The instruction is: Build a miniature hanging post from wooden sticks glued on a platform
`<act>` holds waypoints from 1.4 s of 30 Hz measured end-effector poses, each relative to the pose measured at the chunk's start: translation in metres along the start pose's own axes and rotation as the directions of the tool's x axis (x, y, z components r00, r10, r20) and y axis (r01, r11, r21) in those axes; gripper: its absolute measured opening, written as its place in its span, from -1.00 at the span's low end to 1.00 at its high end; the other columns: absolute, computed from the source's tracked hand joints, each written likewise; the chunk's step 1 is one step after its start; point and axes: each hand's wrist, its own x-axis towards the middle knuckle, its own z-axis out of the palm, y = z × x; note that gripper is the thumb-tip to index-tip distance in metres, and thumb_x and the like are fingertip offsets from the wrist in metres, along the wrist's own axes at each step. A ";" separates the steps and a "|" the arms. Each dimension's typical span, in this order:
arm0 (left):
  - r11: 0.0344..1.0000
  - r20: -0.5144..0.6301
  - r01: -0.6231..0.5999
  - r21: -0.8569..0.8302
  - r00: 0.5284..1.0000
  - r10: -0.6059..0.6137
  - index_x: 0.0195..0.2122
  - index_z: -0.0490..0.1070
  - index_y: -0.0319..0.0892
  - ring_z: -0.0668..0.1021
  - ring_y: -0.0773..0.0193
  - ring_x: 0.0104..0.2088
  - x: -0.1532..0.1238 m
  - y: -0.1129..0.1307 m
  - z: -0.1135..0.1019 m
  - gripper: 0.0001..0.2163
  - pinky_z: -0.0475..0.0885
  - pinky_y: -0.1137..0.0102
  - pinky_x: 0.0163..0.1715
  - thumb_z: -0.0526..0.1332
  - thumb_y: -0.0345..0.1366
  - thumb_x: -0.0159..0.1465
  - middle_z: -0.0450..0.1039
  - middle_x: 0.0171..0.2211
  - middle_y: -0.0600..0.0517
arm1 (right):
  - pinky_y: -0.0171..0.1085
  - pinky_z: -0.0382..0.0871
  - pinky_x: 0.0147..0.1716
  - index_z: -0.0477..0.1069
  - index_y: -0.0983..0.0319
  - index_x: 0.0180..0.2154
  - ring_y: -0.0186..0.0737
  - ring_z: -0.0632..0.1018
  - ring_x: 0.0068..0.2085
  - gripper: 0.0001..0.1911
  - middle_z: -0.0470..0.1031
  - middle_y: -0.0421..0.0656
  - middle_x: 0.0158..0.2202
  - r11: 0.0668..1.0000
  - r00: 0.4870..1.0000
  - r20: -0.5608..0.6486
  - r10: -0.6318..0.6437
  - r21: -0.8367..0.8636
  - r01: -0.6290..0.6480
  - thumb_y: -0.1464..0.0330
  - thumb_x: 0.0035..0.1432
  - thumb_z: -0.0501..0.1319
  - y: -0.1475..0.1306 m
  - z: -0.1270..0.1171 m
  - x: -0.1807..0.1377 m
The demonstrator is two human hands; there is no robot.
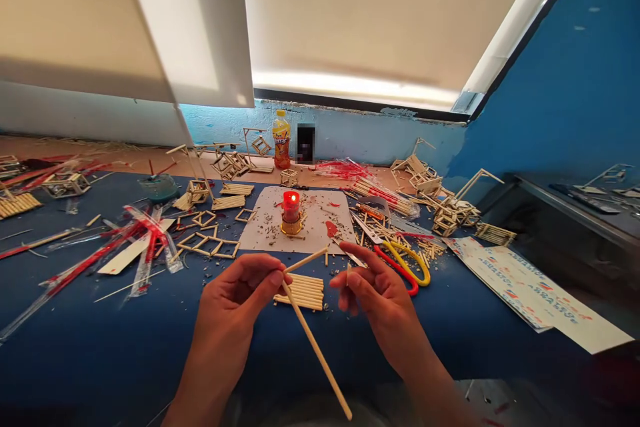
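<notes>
My left hand (240,293) pinches two thin wooden sticks where they meet at an angle. The long stick (317,347) slants down to the right, and the short stick (307,259) points up to the right. My right hand (375,287) is closed, thumb against fingers, on a small wooden stick piece (349,271). A thin metallic strip (354,256) shows by its index finger; whether the hand holds it is unclear. Between and beyond the hands lies a flat row of sticks (303,292). Farther back a lit red candle (291,203) stands on a round stick-built holder (291,225).
The candle stands on a littered white sheet (260,233). Scissors (405,260) with red and yellow handles lie right, near printed card sheets (520,287). Plastic wrappers (150,240) and square stick frames (210,245) lie left. A drink bottle (282,140) stands behind.
</notes>
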 end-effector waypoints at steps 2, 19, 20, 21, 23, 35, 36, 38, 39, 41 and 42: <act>0.998 0.014 0.014 -0.054 1.000 -0.013 -0.36 0.64 -0.11 0.67 0.31 -0.39 -0.001 0.005 0.005 -0.85 0.57 0.56 -0.36 0.57 -0.27 0.12 0.64 -0.42 0.08 | -0.41 0.38 -0.50 0.56 0.08 0.12 -0.34 0.61 -0.47 -0.53 0.75 -0.16 -0.33 0.999 1.000 -0.008 -0.022 0.044 0.022 0.24 0.20 0.51 -0.007 0.000 -0.002; 0.614 0.529 0.531 -0.584 0.823 -0.207 -0.33 0.61 -0.13 0.64 0.44 -0.45 -0.024 -0.001 0.033 -0.84 0.67 0.29 -0.05 0.56 -0.41 0.17 0.59 -0.39 0.15 | -0.28 0.45 0.09 0.56 -0.10 0.17 -0.28 0.61 -0.07 -0.47 0.75 -0.28 -0.32 0.996 0.997 0.025 -0.069 0.058 0.067 0.28 0.17 0.53 -0.004 0.020 -0.008; 0.589 0.527 0.530 -0.610 0.827 -0.198 -0.32 0.60 -0.13 0.64 0.45 -0.45 -0.025 -0.003 0.034 -0.84 0.66 0.30 -0.04 0.56 -0.41 0.17 0.60 -0.39 0.15 | -0.23 0.44 0.12 0.52 -0.12 0.20 -0.26 0.62 -0.03 -0.46 0.76 -0.28 -0.30 0.996 0.997 0.038 -0.062 0.064 0.059 0.27 0.22 0.50 -0.002 0.022 -0.010; 0.578 0.519 0.520 -0.629 0.834 -0.186 -0.32 0.60 -0.13 0.63 0.46 -0.45 -0.025 -0.004 0.034 -0.83 0.65 0.34 -0.04 0.56 -0.42 0.18 0.60 -0.40 0.15 | -0.18 0.45 0.13 0.47 -0.14 0.25 -0.23 0.63 0.00 -0.45 0.77 -0.27 -0.27 0.996 0.997 0.053 -0.049 0.072 0.045 0.26 0.27 0.46 -0.001 0.023 -0.011; 0.583 0.501 0.489 -0.649 0.851 -0.156 -0.33 0.59 -0.13 0.63 0.47 -0.44 -0.026 -0.004 0.034 -0.84 0.62 0.40 -0.02 0.55 -0.42 0.19 0.60 -0.42 0.15 | -0.09 0.43 0.18 0.37 -0.14 0.33 -0.18 0.65 0.06 -0.41 0.78 -0.22 -0.17 0.998 0.998 0.070 -0.010 0.068 0.005 0.24 0.34 0.40 -0.001 0.024 -0.014; 0.728 0.470 0.392 -0.563 0.876 -0.107 -0.43 0.52 -0.21 0.60 0.34 -0.40 -0.026 -0.005 0.030 -0.75 0.52 0.47 -0.31 0.59 -0.35 0.12 0.57 -0.42 0.05 | -0.04 0.51 0.19 0.07 0.01 0.49 0.01 0.73 0.05 -0.15 0.75 -0.08 -0.02 0.961 0.996 -0.073 0.044 -0.270 -0.063 0.00 0.33 0.32 0.009 0.023 -0.031; 0.738 0.467 0.381 -0.557 0.878 -0.101 -0.44 0.50 -0.22 0.59 0.34 -0.43 -0.025 -0.005 0.030 -0.73 0.51 0.47 -0.35 0.61 -0.33 0.10 0.57 -0.43 0.05 | -0.08 0.53 0.18 0.09 0.01 0.49 0.02 0.72 0.05 -0.16 0.75 -0.09 -0.03 0.940 0.995 -0.097 0.039 -0.334 -0.069 -0.02 0.32 0.31 0.011 0.023 -0.032; 0.759 0.462 0.361 -0.541 0.882 -0.090 -0.45 0.49 -0.24 0.58 0.33 -0.46 -0.024 -0.007 0.030 -0.70 0.50 0.47 -0.41 0.63 -0.32 0.05 0.57 -0.44 0.02 | -0.14 0.60 0.09 0.12 0.03 0.48 0.04 0.73 0.04 -0.15 0.77 -0.11 -0.08 0.884 0.987 -0.163 0.003 -0.460 -0.079 -0.06 0.31 0.28 0.013 0.023 -0.035; 0.770 0.459 0.350 -0.534 0.884 -0.084 -0.46 0.49 -0.24 0.59 0.32 -0.46 -0.023 -0.008 0.030 -0.69 0.50 0.46 -0.41 0.63 -0.32 0.04 0.57 -0.45 0.01 | -0.16 0.62 0.05 0.14 0.04 0.48 0.05 0.74 0.03 -0.16 0.78 -0.12 -0.10 0.854 0.981 -0.191 -0.028 -0.515 -0.076 -0.08 0.31 0.26 0.015 0.024 -0.036; 0.785 0.452 0.335 -0.521 0.889 -0.079 -0.46 0.48 -0.26 0.60 0.30 -0.46 -0.023 -0.010 0.031 -0.69 0.52 0.43 -0.40 0.63 -0.34 0.03 0.58 -0.44 0.00 | -0.17 0.64 0.02 0.18 0.03 0.46 0.06 0.73 0.05 -0.21 0.77 -0.14 -0.10 0.797 0.969 -0.219 -0.117 -0.603 -0.041 -0.07 0.34 0.23 0.017 0.026 -0.038; 0.792 0.449 0.328 -0.515 0.890 -0.077 -0.46 0.49 -0.26 0.61 0.30 -0.47 -0.023 -0.012 0.031 -0.70 0.53 0.42 -0.38 0.62 -0.35 0.03 0.58 -0.45 0.00 | -0.16 0.65 0.01 0.22 0.02 0.45 0.07 0.72 0.05 -0.25 0.77 -0.15 -0.08 0.766 0.962 -0.214 -0.169 -0.643 -0.008 -0.06 0.35 0.22 0.019 0.027 -0.039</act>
